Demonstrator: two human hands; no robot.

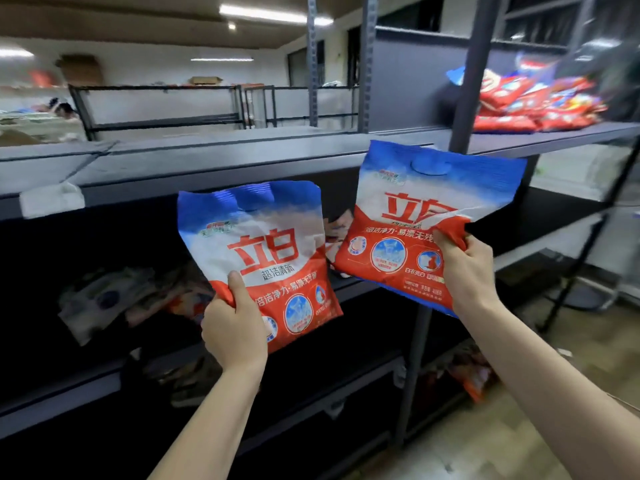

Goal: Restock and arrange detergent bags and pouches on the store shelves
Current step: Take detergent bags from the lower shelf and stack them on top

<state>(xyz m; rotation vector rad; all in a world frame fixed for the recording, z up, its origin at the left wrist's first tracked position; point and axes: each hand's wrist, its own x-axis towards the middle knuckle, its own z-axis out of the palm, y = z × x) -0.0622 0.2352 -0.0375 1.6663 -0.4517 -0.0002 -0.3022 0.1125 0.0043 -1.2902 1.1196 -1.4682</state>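
Observation:
I hold two blue, white and red detergent bags upright in front of a dark metal shelving unit. My left hand (233,327) grips the left detergent bag (259,247) by its lower left corner. My right hand (464,268) pinches the right detergent bag (412,216) at its lower right side; this bag sits higher and is tilted. Both bags hang in the air just below the top shelf board (214,161). A pile of red detergent pouches (533,102) lies on the top shelf at the right.
More pouches (114,299) lie flat in the dark middle shelf at the left, and some (474,372) on the lowest shelf at the right. A grey upright post (474,71) stands right of the raised bag. Empty black racks (159,105) stand in the background.

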